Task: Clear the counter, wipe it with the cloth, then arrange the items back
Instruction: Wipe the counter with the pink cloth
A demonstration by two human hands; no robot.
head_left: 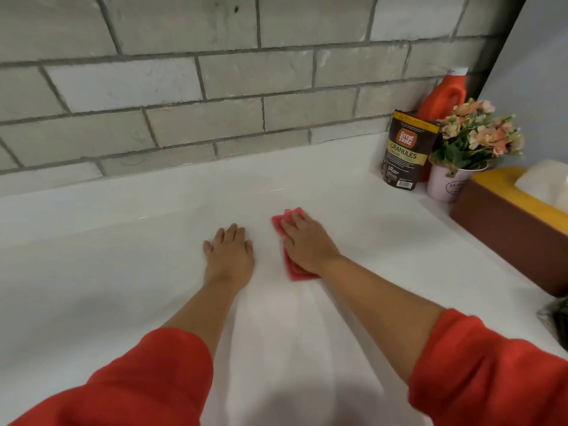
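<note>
A folded pink cloth [281, 222] lies flat on the white counter [123, 272], near its middle. My right hand [307, 244] presses down on the cloth, palm flat, and covers most of it. My left hand [229, 253] rests flat on the bare counter just left of the cloth, fingers spread, holding nothing. At the far right stand a dark coffee granules pouch [405, 149], an orange bottle [442, 96] behind it, and a pale pot of pink flowers [470, 142].
A brown tissue box with a yellow top [507, 222] sits along the right edge. A grey brick-tiled wall [215, 103] runs along the back of the counter. Something dark shows at the right edge [559, 318].
</note>
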